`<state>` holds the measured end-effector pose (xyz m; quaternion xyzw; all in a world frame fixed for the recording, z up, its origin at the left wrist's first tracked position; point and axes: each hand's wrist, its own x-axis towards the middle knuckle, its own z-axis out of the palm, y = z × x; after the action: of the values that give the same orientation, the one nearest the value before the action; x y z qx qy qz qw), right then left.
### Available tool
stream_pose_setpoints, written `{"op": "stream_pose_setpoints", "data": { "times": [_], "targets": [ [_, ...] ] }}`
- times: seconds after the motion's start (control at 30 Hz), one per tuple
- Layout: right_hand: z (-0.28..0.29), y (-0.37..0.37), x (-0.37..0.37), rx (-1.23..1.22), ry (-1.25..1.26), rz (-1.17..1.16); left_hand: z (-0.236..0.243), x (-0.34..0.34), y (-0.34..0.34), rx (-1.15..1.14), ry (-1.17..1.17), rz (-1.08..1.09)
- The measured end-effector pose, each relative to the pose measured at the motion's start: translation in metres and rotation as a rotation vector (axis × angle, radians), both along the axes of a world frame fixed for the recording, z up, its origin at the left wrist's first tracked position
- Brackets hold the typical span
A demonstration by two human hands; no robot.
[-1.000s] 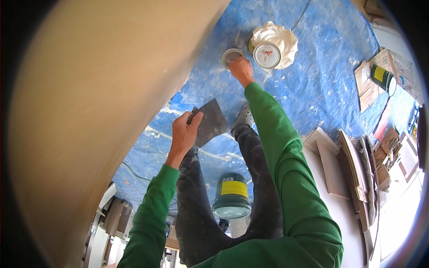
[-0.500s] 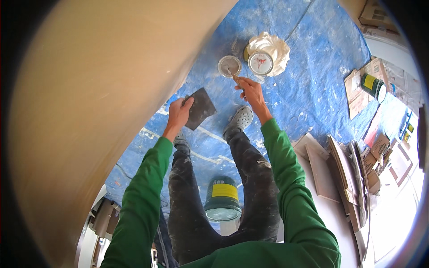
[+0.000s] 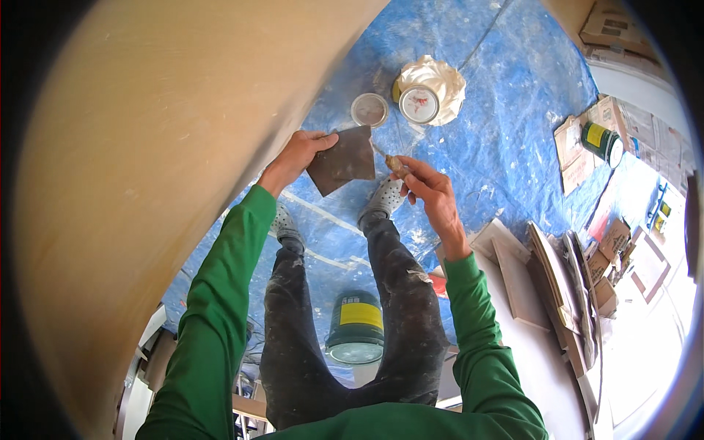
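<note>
My left hand [image 3: 299,160] grips a dark, thin square plate [image 3: 348,158] by its left edge, thumb on top. Closed around a worn handle, my right hand [image 3: 431,189] holds a narrow putty knife [image 3: 396,166]. Its blade tip is at the plate's right edge; whether the two touch I cannot tell. Just beyond the plate, a round tin [image 3: 369,110] with greyish contents stands on the blue sheet [image 3: 506,125]. To its right is another round tin [image 3: 419,104] with a pale top bearing red marks, beside crumpled cream material.
A tan wall [image 3: 161,161] rises close along my left. Behind my feet stands a green bucket with a yellow label [image 3: 357,330]. Another green bucket [image 3: 601,141] sits at the right by flattened cardboard [image 3: 579,150]. Boards [image 3: 550,286] lean at the lower right.
My right hand has drawn the putty knife back from the open tin to the plate. My left hand has raised and turned the plate, moving it slightly right and farther forward.
</note>
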<state>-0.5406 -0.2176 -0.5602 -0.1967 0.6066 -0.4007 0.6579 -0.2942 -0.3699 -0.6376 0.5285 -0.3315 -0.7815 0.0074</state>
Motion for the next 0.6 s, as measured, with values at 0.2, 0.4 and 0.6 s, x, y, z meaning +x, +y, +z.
{"op": "stream_pose_setpoints", "data": {
  "times": [0.2, 0.4, 0.6],
  "targets": [
    [0.035, 0.004, -0.007, -0.06, 0.068, 0.045, 0.058, -0.018, -0.004, 0.088, 0.198, -0.007],
    [0.044, 0.005, -0.015, -0.09, 0.167, 0.009, 0.075, -0.023, -0.005, 0.095, 0.269, 0.068],
    [0.055, 0.006, -0.031, -0.131, 0.295, 0.108, 0.072, -0.025, -0.004, 0.032, 0.247, -0.015]
  ]
}}
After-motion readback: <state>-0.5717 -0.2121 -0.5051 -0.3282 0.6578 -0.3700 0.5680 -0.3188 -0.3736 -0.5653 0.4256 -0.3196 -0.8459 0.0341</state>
